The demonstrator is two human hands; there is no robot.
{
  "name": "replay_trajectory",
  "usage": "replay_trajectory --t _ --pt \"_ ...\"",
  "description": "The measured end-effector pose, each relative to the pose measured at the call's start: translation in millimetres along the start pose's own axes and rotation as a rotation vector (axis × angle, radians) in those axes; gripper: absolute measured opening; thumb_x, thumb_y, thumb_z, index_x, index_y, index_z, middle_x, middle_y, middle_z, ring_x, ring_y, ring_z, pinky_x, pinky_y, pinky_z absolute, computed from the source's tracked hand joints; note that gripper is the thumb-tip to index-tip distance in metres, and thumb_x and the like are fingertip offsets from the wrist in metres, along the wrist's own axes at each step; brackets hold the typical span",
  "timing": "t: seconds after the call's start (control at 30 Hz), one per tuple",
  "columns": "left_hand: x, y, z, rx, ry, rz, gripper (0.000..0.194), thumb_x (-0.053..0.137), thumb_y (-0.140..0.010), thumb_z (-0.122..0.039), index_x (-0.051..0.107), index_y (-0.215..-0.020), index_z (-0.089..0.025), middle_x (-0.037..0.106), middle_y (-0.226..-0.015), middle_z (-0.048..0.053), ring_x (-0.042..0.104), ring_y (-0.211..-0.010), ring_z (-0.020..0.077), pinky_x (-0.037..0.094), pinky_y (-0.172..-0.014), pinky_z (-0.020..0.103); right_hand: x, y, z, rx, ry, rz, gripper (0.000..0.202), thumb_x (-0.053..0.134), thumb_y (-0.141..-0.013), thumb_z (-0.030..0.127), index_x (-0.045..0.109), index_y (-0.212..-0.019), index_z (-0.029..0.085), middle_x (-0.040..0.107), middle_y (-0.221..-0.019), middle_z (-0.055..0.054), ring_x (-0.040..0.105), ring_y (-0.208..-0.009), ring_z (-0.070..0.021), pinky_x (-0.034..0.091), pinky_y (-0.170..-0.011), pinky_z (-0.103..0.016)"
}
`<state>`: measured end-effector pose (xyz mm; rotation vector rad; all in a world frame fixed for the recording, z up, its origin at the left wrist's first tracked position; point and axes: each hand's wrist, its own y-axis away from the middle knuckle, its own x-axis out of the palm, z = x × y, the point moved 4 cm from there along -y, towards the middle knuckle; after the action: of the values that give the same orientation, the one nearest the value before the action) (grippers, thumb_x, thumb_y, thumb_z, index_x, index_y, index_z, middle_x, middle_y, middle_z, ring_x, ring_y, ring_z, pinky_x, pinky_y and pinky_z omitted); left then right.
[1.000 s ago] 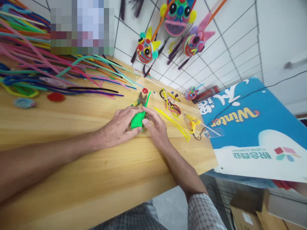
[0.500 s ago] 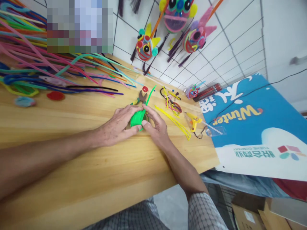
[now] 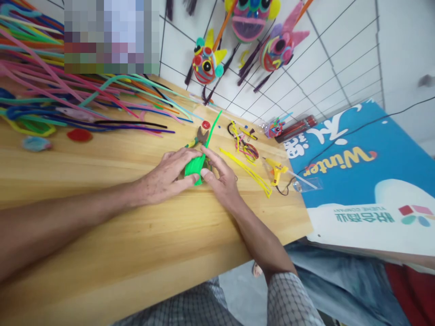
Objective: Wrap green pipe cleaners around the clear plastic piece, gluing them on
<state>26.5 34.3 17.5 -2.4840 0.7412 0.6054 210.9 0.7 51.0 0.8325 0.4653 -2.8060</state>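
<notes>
Vivid green on the strip, yellow on the glue gun, red on the flat disc, honey-toned grain across the table, dark checks over the pale sleeve, blue-and-white banner!

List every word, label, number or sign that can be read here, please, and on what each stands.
"Winter": upside down, on the blue-and-white board.
"YUEHE COMPANY": small, upside down, same board.
"悦合商业", as best I can read: beside it, same board.
Large white characters on its blue part: too distorted to read surely.
Nothing readable on the green piece, pliers or yellow glue gun.
</notes>
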Motion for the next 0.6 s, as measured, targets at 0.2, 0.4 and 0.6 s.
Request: replay_trajectory --t 0.2,0.4,0.6 --pt "-1.2 -0.4 -2.1 0.009 -0.002 0.006 0.053 0.055 -0.104 -0.049 0.058 -0.151 -0.024 0.063 -0.158 0.014 0.055 -0.149 0.0369 0.044 -0.126 0.058 0.0 0.2 -1.5 0.016 0.008 -0.007 0.056 0.067 -0.106 0.054 0.064 -0.158 0.033 0.066 -0.163 -0.003 0.059 -0.154 -0.0275 0.048 -0.131 -0.049" --pt "-0.6 -0.8 -3.2 0.014 -0.009 0.008 0.050 0.056 -0.102 -0.046 0.060 -0.146 -0.022 0.063 -0.157 0.014 0.057 -0.147 0.0378 0.045 -0.124 0.057 -1.0 -0.4 -3.0 -0.022 -0.018 -0.021 0.050 0.066 -0.107 0.051 0.068 -0.154 0.033 0.070 -0.158 -0.003 0.064 -0.149 -0.0254 0.049 -0.129 -0.046" --pt "-0.8 -2.1 -1.6 0.007 0.006 0.006 0.050 0.060 -0.098 -0.046 0.060 -0.143 -0.023 0.067 -0.152 0.013 0.061 -0.141 0.0374 0.047 -0.120 0.056 0.8 1.0 -3.9 -0.061 -0.021 -0.061 0.049 0.069 -0.106 0.049 0.070 -0.152 0.033 0.073 -0.153 -0.004 0.068 -0.142 -0.0255 0.053 -0.125 -0.046"
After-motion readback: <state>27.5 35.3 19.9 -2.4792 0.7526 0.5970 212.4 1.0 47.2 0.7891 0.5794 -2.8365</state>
